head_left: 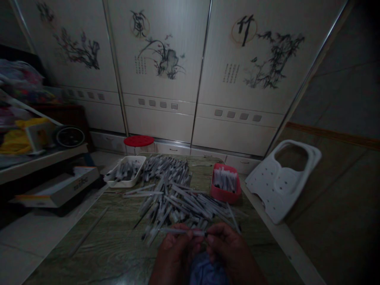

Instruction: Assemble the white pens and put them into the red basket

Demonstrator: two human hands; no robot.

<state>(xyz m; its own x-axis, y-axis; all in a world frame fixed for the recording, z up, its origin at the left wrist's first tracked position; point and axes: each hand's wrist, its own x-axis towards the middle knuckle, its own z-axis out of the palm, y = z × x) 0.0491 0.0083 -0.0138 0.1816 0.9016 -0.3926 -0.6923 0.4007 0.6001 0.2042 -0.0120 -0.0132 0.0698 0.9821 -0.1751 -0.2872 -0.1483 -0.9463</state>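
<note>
Near the front of the table, my left hand (177, 246) is closed around a clear pen (198, 232) that lies level between my two hands. At the pen's dark right end, my right hand (222, 242) pinches with thumb and fingers. Whether that dark end is a cap or a tip is too dim to tell. Just beyond my hands spreads a large loose heap of similar clear pens (190, 200), many with dark ends. One long thin clear stick (89, 231) lies apart on the left of the table.
A white tray (141, 168) of pen parts stands back left; a red basket (226, 196) of clear tubes stands right. The wooden-patterned table (118, 245) faces cabinet doors. A red stool (139, 140) is behind, a white folding stool (282, 184) right, and a box (68, 186) left.
</note>
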